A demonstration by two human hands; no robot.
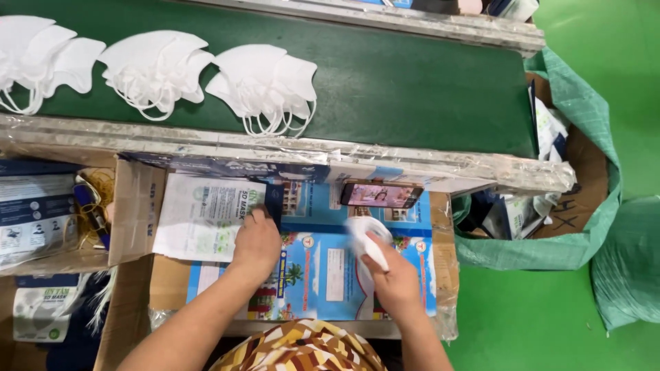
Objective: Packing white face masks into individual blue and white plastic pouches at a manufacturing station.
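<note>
Cardboard box [130, 206] holds, seemingly, mask packets [203, 216]

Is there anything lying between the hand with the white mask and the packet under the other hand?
Nothing visible. Only the flat blue printed sheet lies between the right hand, holding a white mask, and the white packet under the left hand.
</note>
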